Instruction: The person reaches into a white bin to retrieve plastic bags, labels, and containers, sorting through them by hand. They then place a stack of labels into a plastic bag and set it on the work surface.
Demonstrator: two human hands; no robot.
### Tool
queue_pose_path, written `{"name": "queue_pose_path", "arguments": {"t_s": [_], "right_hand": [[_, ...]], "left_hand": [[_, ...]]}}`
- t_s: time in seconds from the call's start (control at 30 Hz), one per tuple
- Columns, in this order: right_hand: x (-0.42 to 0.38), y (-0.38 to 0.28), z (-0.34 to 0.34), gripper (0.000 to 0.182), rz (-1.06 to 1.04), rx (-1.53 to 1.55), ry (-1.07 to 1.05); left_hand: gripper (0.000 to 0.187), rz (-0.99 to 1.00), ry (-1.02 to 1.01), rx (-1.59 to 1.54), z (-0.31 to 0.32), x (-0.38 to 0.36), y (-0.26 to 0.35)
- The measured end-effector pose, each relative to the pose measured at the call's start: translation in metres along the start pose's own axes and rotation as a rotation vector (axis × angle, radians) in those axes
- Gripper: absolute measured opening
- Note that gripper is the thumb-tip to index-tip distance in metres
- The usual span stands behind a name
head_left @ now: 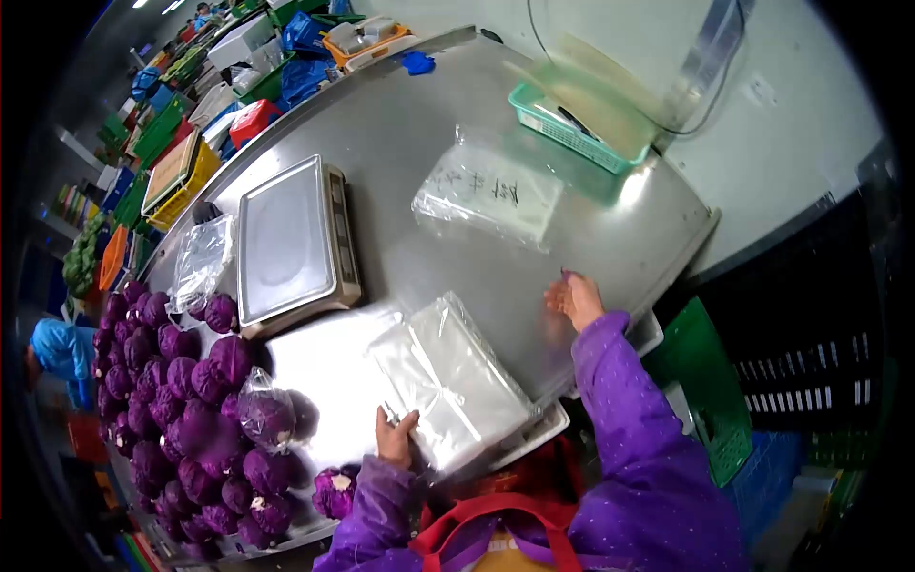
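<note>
My left hand point(394, 440) is at the near left edge of a stack of clear plastic bags point(457, 386), thumb and finger apart. My right hand point(576, 301) hovers over the steel table's right side, slightly blurred, with its fingers spread. A small purple spot point(569, 275) shows at its fingertips; I cannot make out what it is. Close by my left sleeve lies a single red cabbage point(335, 492), its pale stem end showing. A large heap of red cabbages point(181, 419) covers the table's left part, and one bagged cabbage point(267, 416) sits at the heap's right edge.
A weighing scale point(290, 240) stands beyond the cabbages, with crumpled clear plastic point(203, 262) beside it. Farther back are a marked plastic packet point(491, 191) and a green basket point(579, 133). A blue-clad person point(63, 351) is at the far left. Crates flank the table point(410, 124).
</note>
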State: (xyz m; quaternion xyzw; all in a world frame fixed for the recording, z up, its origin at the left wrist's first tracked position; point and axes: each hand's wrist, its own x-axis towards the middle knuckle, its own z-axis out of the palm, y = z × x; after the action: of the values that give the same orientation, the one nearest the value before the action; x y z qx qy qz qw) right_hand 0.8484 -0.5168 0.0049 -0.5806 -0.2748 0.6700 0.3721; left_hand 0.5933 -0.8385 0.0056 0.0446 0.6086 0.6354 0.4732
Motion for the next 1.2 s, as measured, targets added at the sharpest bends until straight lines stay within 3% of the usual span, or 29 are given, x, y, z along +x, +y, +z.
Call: {"name": "queue_pose_path", "arguments": {"t_s": [0.1,0.13,0.2,0.3,0.4,0.43,0.47,0.53,0.63,0.73,0.77,0.87,1.0,1.07,1.13,1.17,1.2], "right_hand": [[0.056,-0.035,0.031,0.029,-0.082,-0.196,0.122],[0.068,-0.042,0.040,0.030,-0.105,-0.260,0.149],[0.090,-0.038,0.048,0.021,-0.143,-0.437,0.127],[0.099,-0.037,0.047,0.019,-0.157,-0.519,0.042],[0.090,-0.045,0.044,0.014,-0.088,-0.475,-0.037],[0.086,-0.050,0.044,0.014,-0.070,-0.490,-0.070],[0.083,-0.055,0.043,0.014,-0.052,-0.508,-0.100],[0.082,-0.058,0.040,0.015,-0.018,-0.518,-0.146],[0.083,-0.062,0.036,0.014,0.003,-0.531,-0.208],[0.083,-0.077,0.033,0.010,-0.095,-0.588,-0.266],[0.089,-0.080,0.031,0.009,-0.175,-0.568,-0.272],[0.122,-0.104,0.043,0.007,-0.497,-0.649,-0.301],[0.162,-0.158,0.114,0.040,-1.048,-1.031,-0.471],[0.190,-0.157,0.137,0.061,-1.132,-1.338,-0.405],[0.224,-0.156,0.156,0.066,-1.063,-1.249,-0.342],[0.238,-0.155,0.163,0.069,-1.033,-1.207,-0.308],[0.252,-0.155,0.169,0.068,-0.955,-1.206,-0.327]], "left_hand": [[0.044,-0.051,0.009,0.175,-0.016,0.009,0.012],[0.049,-0.054,-0.016,0.461,-0.018,0.011,0.027],[0.056,0.476,0.253,1.142,0.004,0.002,0.054],[0.058,0.460,0.130,0.834,0.068,0.028,0.108],[0.055,0.856,-0.048,0.808,0.143,0.119,0.127],[0.060,0.969,-0.050,0.889,0.172,0.155,0.135],[0.070,0.960,-0.017,1.074,0.204,0.176,0.149],[0.074,1.014,0.179,1.294,0.253,0.229,0.146],[0.060,0.867,0.290,1.396,0.277,0.300,0.135],[0.044,0.673,0.041,1.140,0.265,0.342,0.135],[0.030,0.647,0.003,0.946,0.259,0.351,0.131],[0.028,0.420,-0.204,0.539,0.243,0.354,0.137],[0.035,0.286,-0.287,0.363,0.243,0.358,0.151],[0.043,0.381,-0.250,0.392,0.243,0.365,0.153],[0.048,0.451,-0.179,0.453,0.244,0.359,0.157],[0.058,0.374,-0.248,0.553,0.236,0.363,0.154],[0.059,0.520,-0.214,0.768,0.238,0.359,0.152]]}}
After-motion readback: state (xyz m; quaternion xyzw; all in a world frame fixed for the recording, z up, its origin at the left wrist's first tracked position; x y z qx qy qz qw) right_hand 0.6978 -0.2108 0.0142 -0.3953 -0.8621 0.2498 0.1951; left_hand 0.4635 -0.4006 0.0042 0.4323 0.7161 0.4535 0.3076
